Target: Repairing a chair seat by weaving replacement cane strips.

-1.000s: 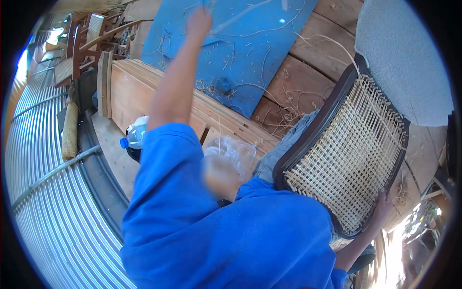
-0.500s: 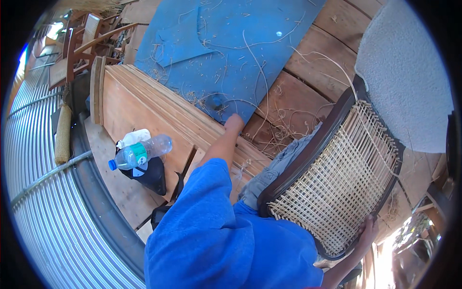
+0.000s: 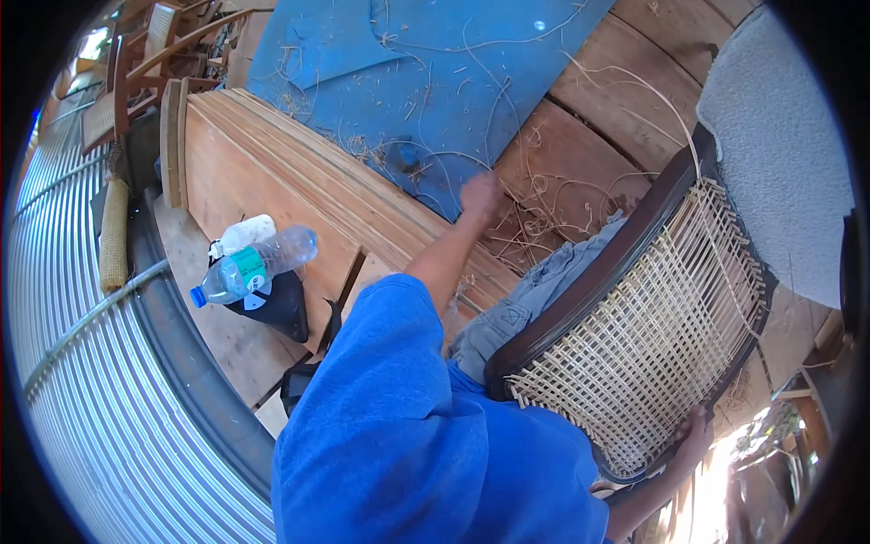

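A curved dark wooden chair frame [image 3: 609, 238] with a cane weave [image 3: 625, 354] leans across my lap. Its weave is close at the lower left; toward the upper right it thins to strands running mostly one way. My right hand [image 3: 693, 440] grips the frame's lower right edge, fingers curled over the rim. My left hand [image 3: 482, 198] is stretched forward past the plank stack, above the edge of the blue sheet. Its fingers look closed and slightly blurred; whether a strand is in them is hidden. A long loose cane strand [image 3: 666, 89] arches off the frame's top.
Cane scraps litter the blue sheet [image 3: 453, 54] and wooden floor [image 3: 589, 145]. Stacked planks [image 3: 263, 172] stand left, near a plastic bottle [image 3: 272, 263] on a dark bag [image 3: 279, 313]. Wooden chairs [image 3: 122, 100] are at far left, a pale cushion [image 3: 770, 154] at right.
My left hand has moved to the right, from the planks' edge toward the loose strands, and looks more closed. My right hand keeps its grip on the frame. The view has shifted slightly.
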{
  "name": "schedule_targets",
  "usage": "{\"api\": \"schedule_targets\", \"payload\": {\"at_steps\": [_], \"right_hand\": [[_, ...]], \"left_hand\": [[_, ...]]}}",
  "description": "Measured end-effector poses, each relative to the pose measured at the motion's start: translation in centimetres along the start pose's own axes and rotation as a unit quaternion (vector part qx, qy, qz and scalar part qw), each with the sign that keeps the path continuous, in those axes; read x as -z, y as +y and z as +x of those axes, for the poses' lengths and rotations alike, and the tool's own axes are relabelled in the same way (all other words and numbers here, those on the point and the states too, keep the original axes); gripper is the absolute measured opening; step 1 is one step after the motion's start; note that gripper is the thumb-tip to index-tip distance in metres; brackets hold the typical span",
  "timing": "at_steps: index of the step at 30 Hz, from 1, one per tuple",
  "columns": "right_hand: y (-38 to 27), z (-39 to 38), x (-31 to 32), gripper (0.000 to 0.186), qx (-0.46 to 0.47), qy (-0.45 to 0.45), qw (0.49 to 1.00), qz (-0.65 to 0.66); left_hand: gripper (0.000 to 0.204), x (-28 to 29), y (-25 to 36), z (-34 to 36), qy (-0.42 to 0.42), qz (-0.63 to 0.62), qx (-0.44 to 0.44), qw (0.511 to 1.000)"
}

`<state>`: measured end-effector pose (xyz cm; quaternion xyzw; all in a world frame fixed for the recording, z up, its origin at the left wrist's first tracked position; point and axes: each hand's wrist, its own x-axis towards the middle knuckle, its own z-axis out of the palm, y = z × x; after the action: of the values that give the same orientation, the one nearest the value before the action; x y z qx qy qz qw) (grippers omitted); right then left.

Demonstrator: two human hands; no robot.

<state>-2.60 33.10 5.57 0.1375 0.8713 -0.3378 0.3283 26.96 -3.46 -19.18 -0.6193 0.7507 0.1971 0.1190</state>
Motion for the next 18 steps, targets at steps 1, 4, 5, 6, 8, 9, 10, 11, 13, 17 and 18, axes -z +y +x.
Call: {"api": "schedule_targets", "payload": {"at_steps": [1,4,5,6,8,9,10,11,13,17,18], "right_hand": [[0.1,0.1,0.1,0.017,-0.002,-0.001,1.0,-0.004],[0.2,0.1,0.4,0.018,-0.012,-0.013,1.0,0.023],[-0.2,-0.1,0.2,0.018,-0.017,-0.003,1.0,0.021],[-0.4,-0.1,0.0,0.018,-0.022,0.007,1.0,0.019],[-0.3,-0.1,0.2,0.019,-0.023,-0.001,1.0,0.016],[-0.3,-0.1,0.3,0.021,-0.022,-0.009,1.0,0.017],[-0.3,0.0,0.3,0.021,-0.025,-0.006,1.0,0.015],[-0.2,0.1,0.4,0.021,-0.026,-0.006,0.999,0.02],[-0.1,0.2,0.4,0.02,-0.029,-0.001,0.999,0.024],[-0.1,0.1,0.4,0.02,-0.05,0.003,0.998,0.035],[-0.1,0.2,0.4,0.02,-0.06,-0.006,0.998,0.031]], "left_hand": [[0.03,-0.7,0.9,-0.4,-0.066,-0.078,0.004,0.995],[0.038,-3.9,3.5,-1.8,-0.183,-0.094,0.046,0.978],[0.038,-4.9,3.8,-2.2,-0.186,-0.093,0.049,0.977],[0.043,-5.9,3.9,-2.7,-0.239,-0.115,0.048,0.963],[0.048,-7.7,4.4,-3.2,-0.293,-0.137,0.048,0.945],[0.052,-8.5,4.7,-3.4,-0.31,-0.157,0.076,0.935],[0.055,-8.8,5.2,-3.5,-0.327,-0.176,0.102,0.923],[0.055,-8.8,5.8,-3.4,-0.332,-0.176,0.102,0.921],[0.054,-8.1,7.5,-2.5,-0.269,-0.132,0.155,0.941],[0.046,-5.3,9.0,-0.6,-0.324,-0.128,0.137,0.927],[0.042,-6.1,8.3,-0.2,-0.284,-0.102,0.154,0.941]]}}
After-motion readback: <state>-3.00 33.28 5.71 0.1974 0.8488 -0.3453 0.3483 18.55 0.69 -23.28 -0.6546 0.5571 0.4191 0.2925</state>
